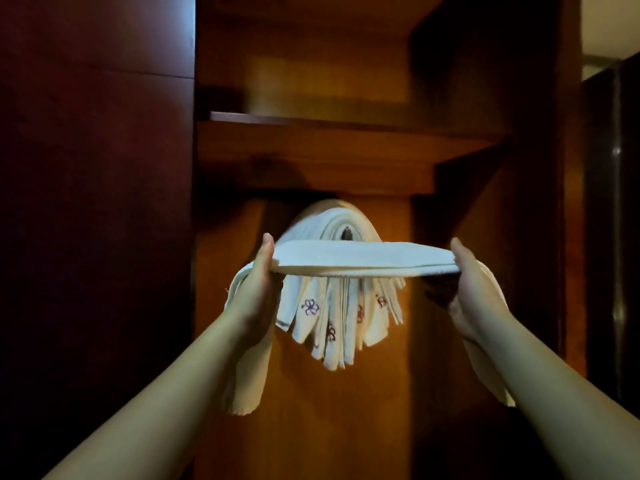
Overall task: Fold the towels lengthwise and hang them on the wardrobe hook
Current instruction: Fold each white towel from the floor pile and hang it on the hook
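Observation:
A white towel [363, 259], folded into a long narrow strip, is stretched level between my two hands in front of the wardrobe. My left hand [258, 289] grips its left part, and that end hangs down past my wrist. My right hand [476, 296] grips the right part, with the other end drooping behind my forearm. Just behind the strip, several white towels [332, 313] with small embroidered flowers hang draped over the dark hook [347, 233] on the wardrobe's back panel. The hook's tip peeks out just above the held towel.
A wooden shelf [329, 133] crosses the wardrobe above the hook. A dark wardrobe door [97, 202] stands at the left, and a dark side panel [540, 202] closes the right. Beyond it, at the far right, is a dark glossy surface [613, 202].

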Action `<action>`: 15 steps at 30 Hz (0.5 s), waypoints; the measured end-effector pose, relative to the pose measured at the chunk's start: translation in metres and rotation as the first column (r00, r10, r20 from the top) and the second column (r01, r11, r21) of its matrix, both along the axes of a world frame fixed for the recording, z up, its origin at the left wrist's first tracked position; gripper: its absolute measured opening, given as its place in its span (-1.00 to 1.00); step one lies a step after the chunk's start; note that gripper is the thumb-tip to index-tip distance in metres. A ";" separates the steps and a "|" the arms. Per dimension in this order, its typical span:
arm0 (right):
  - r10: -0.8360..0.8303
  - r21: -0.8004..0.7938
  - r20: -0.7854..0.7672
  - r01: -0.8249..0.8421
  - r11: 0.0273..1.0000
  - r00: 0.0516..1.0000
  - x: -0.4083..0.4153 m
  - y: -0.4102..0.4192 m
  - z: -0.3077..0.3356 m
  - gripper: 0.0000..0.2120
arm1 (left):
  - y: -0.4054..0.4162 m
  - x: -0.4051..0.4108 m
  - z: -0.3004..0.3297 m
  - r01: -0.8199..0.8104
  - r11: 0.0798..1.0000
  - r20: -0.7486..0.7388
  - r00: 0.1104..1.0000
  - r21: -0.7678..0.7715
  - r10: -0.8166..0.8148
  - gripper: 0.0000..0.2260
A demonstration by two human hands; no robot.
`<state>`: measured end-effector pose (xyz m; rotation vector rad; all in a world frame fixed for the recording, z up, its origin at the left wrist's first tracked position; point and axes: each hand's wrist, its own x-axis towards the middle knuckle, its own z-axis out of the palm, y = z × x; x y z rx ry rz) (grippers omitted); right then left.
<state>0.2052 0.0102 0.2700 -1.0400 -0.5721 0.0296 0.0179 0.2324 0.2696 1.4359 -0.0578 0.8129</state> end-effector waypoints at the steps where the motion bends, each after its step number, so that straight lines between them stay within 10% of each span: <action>1: 0.013 -0.007 0.011 -0.013 1.000 1.000 0.015 0.007 0.007 -0.61 | 0.006 0.010 0.005 0.000 1.000 0.005 1.000 0.009 0.000 -0.35; 7: 0.105 -0.119 0.064 -0.097 0.988 0.992 0.101 0.062 0.063 -0.21 | 0.050 0.071 0.058 -0.041 0.999 0.073 0.997 0.008 0.040 -0.31; 15: 0.122 -0.171 0.197 -0.089 0.981 0.973 0.177 0.129 0.116 -0.26 | 0.116 0.140 0.111 -0.190 0.980 0.047 0.981 0.064 0.188 -0.37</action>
